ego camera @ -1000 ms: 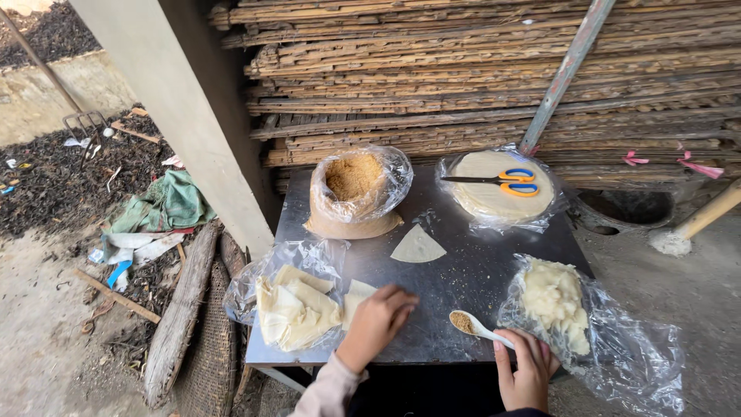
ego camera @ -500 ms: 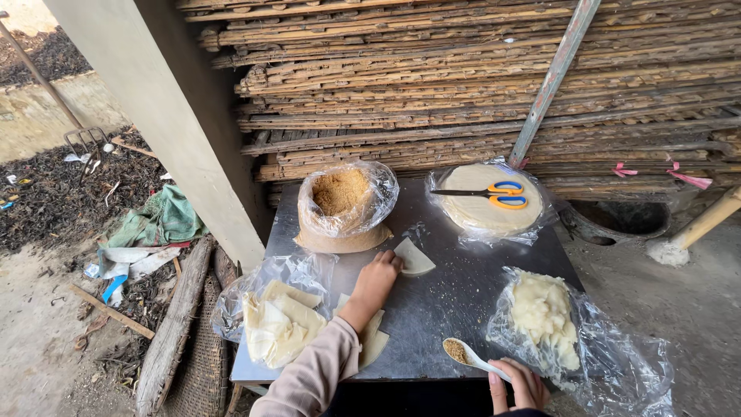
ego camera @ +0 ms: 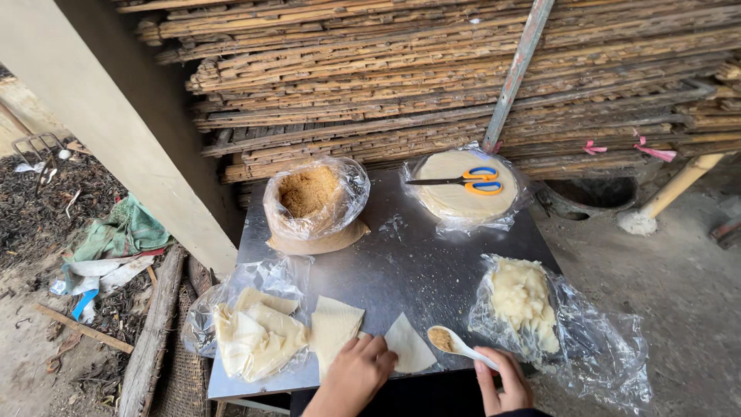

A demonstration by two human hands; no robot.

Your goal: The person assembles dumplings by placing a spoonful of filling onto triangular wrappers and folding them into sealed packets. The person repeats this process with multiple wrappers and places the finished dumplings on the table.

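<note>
Head view: at the bottom centre of the frame the left hand lies flat, fingers together, on a triangular wrapper sheet on the metal table. At lower right the right hand pinches a white spoon heaped with brown filling, just right of the sheet. Cut wrappers lie lower left; scissors upper right

Left hand presses a wrapper; right hand holds a spoon.
</note>
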